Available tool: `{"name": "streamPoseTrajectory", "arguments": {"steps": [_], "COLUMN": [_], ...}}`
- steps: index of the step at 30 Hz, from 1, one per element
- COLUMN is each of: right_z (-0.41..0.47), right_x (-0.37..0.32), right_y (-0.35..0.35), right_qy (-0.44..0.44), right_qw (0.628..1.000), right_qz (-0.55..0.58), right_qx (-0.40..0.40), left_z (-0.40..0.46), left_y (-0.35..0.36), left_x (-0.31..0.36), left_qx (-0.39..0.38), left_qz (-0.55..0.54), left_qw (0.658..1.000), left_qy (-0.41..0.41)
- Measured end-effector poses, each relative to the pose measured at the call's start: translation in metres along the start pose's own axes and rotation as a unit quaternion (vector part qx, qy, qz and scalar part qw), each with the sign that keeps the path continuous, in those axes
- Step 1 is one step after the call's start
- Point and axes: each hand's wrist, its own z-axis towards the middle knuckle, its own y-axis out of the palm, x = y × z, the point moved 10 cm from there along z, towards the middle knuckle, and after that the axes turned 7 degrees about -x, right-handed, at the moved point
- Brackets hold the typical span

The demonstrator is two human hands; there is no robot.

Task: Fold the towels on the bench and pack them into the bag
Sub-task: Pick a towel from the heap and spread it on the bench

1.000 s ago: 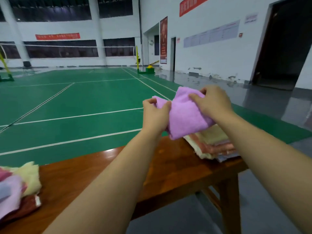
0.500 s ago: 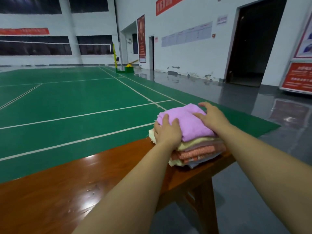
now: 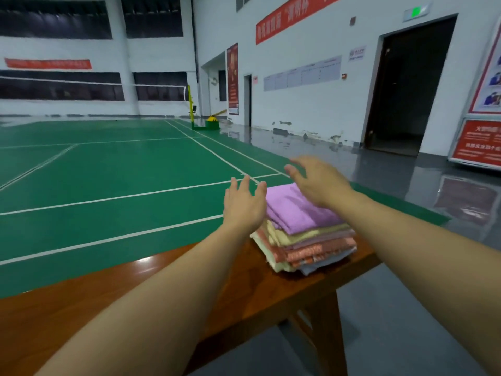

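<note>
- Folded lilac terry towel (image 3: 295,210): lies on top of the stack of folded towels (image 3: 306,245), at about 3 o'clock from the frame centre, near the right end of the glossy brown wooden bench (image 3: 238,289).
- Left hand (image 3: 244,204): hovers at the stack's 9 o'clock edge, fingers straight and slightly apart, gripping nothing; whether its heel brushes the cloth cannot be told.
- Right hand (image 3: 317,180): hangs above the far side of the lilac towel, toward 12 o'clock of the stack, fingers spread and loosely bent, blurred by motion and holding nothing.
- Change: half a second ago both palms pressed flat on the lilac towel; a second ago the towel was held in the air between pinching fingers. Both hands have now lifted off.
- Meaning for the task: the placement of this towel appears complete, and the stack stands without support, its layers slightly offset but not sliding.
- Next step, as judged: either another unfolded towel is fetched from toward 9 o'clock along the bench, or packing begins. No bag is in view, so its place cannot be told.
- Surroundings: a green court floor with white lines (image 3: 108,172) extends beyond the bench.
</note>
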Motion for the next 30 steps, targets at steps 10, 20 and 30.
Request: {"name": "streamPoseTrajectory", "arguments": {"steps": [10,20,30], "right_z": [0.0,-0.075,-0.114], "right_x": [-0.245,-0.531,-0.633], "right_y": [0.109,0.171,0.22], "right_qy": [-0.201,-0.365,-0.343], "right_qw": [0.975,0.903,0.815], "right_qz": [0.051,0.157,0.368], "right_qx": [-0.08,-0.165,-0.287], "left_z": [-0.099,-0.274,-0.329], "left_y": [-0.198,-0.424,-0.491], "left_x": [-0.11,-0.215,-0.26], "left_qx": [0.132,0.259,0.193], "left_qz": [0.157,0.284,0.38], "left_qw": [0.977,0.899,0.875], "left_qy": [-0.051,-0.209,-0.23]}}
